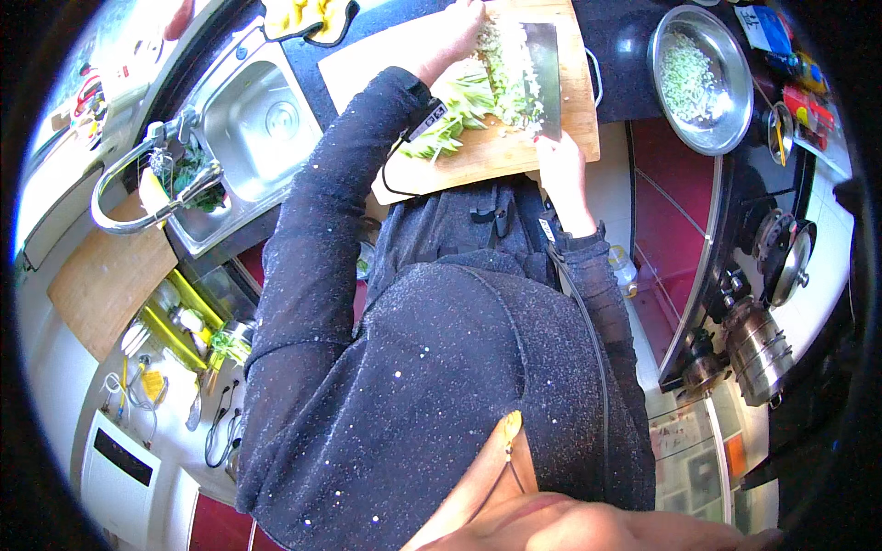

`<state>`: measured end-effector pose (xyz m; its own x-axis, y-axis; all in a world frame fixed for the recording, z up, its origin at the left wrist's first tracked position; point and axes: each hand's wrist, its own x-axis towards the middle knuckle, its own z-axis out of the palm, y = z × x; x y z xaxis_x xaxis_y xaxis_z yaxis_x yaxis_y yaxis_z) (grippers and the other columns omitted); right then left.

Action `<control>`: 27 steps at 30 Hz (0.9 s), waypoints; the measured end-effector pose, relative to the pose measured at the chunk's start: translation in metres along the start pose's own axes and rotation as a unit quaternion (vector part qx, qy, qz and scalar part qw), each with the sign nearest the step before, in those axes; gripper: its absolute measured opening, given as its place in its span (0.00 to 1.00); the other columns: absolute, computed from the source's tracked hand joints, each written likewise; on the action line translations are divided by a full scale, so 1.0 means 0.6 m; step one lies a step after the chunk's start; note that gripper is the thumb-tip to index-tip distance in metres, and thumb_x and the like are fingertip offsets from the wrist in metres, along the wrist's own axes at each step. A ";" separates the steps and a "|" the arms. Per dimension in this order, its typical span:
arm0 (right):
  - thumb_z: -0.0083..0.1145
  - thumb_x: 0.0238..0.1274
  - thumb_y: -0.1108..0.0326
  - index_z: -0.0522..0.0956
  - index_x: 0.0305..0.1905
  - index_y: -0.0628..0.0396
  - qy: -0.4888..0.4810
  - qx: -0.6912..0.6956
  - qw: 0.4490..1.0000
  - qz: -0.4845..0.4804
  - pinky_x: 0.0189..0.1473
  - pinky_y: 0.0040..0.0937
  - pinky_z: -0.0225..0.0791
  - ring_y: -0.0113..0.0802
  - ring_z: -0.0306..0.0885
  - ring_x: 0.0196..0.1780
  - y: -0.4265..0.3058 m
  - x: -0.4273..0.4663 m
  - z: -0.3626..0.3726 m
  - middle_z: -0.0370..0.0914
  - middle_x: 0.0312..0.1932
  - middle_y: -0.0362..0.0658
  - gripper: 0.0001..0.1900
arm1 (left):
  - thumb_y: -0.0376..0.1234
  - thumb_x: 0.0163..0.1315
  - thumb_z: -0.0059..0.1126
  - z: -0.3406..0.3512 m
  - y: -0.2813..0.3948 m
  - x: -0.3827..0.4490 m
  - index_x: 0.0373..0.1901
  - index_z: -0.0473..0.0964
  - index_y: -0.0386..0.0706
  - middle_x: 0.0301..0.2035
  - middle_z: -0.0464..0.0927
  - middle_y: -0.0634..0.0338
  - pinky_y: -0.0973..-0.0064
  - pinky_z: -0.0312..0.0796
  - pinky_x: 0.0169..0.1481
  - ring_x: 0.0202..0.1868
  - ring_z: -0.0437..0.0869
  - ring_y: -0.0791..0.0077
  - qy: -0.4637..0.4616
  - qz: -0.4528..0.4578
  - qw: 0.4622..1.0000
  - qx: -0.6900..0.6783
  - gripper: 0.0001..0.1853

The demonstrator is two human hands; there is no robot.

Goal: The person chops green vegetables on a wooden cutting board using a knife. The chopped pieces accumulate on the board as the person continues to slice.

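Note:
My right hand [563, 162] grips a cleaver near the lower right of a wooden cutting board [482, 155]. Its wide steel blade [546, 82] points away from me, with bits of green on its left side. Along the blade lies a heap of finely chopped pale green vegetable [506, 86]. My left hand [465, 31] is at the heap's far left end, its fingertips partly cut off by the picture's top edge; whether it holds anything is unclear. Sliced, leafy green strips [458, 103] lie on the board below that hand, left of the chopped heap.
A steel bowl [703, 79] with chopped greens stands right of the board. To the left are a steel sink [258, 117], a curved faucet [114, 200] and dark leafy greens [196, 175]. Yellow-and-black gloves [306, 17] lie at the top. A stove with a steamer pot [758, 351] is at right.

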<state>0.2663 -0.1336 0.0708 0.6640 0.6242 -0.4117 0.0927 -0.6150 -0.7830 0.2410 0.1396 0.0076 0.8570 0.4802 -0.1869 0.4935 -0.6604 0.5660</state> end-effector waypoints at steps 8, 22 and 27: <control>0.51 0.64 0.64 0.79 0.43 0.60 0.005 -0.027 0.999 -0.018 0.37 0.42 0.71 0.51 0.82 0.36 0.000 -0.003 -0.010 0.80 0.32 0.58 0.12 | 0.40 0.60 0.62 0.048 0.009 -0.045 0.56 0.69 0.37 0.49 0.73 0.41 0.61 0.70 0.55 0.50 0.77 0.48 0.018 0.115 0.987 -0.110 0.25; 0.51 0.65 0.64 0.75 0.38 0.59 -0.005 -0.090 0.994 -0.060 0.31 0.50 0.69 0.60 0.79 0.31 -0.011 -0.007 0.010 0.77 0.24 0.59 0.09 | 0.40 0.59 0.65 0.044 -0.013 -0.126 0.49 0.72 0.38 0.41 0.76 0.47 0.62 0.72 0.52 0.45 0.79 0.52 0.195 0.133 0.971 -0.025 0.21; 0.52 0.65 0.64 0.74 0.35 0.60 -0.021 -0.129 0.988 -0.080 0.32 0.52 0.71 0.62 0.79 0.32 -0.010 -0.012 0.027 0.77 0.24 0.61 0.09 | 0.44 0.68 0.56 0.062 -0.027 -0.197 0.63 0.66 0.39 0.53 0.75 0.46 0.65 0.69 0.61 0.55 0.78 0.56 0.080 0.113 0.989 0.053 0.27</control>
<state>0.2490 -0.1263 0.0707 0.5948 0.7396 -0.3150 0.3838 -0.6056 -0.6971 0.1372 0.0718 -0.0093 0.9170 0.3928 0.0693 0.3115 -0.8138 0.4907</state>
